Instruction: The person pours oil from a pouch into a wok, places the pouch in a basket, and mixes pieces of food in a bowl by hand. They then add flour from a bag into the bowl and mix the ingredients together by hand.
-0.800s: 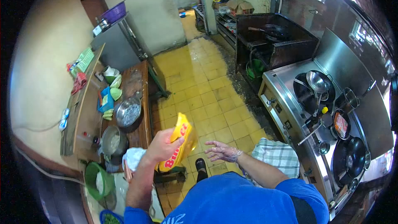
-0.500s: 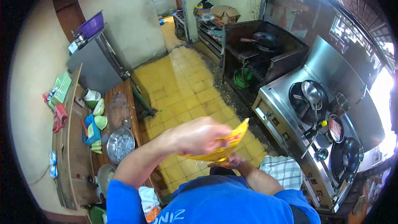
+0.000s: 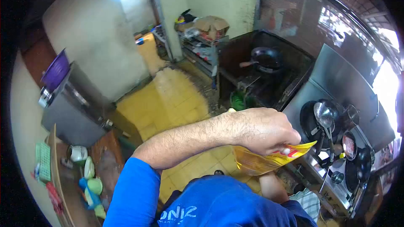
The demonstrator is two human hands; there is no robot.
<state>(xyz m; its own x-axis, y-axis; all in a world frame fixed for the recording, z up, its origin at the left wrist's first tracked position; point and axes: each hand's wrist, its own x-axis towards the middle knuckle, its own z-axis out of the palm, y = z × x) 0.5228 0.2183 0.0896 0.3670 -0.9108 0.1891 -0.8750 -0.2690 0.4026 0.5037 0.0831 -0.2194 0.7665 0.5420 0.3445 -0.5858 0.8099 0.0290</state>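
A yellow packet [image 3: 269, 159] with red print and an amber, shiny lower part hangs tilted in front of my body. My left hand [image 3: 269, 131] reaches across from the left, back of the hand up, its fingers closed on the packet's upper edge. Below the packet's right part shows my right forearm; the hand at its end is hidden behind the packet.
On the right stands a steel stove [image 3: 315, 176] with woks, ladles and a strainer. A dark cooking stand [image 3: 290, 94] holds a frying pan [image 3: 266, 59]. At left are a grey cabinet [image 3: 75, 109], a purple basin [image 3: 57, 70] and a wooden counter [image 3: 107, 159] with vegetables.
My left hand has moved right and slightly up, its forearm now stretched across the view. The packet has shifted right. My right hand has gone out of sight behind it. The view has turned.
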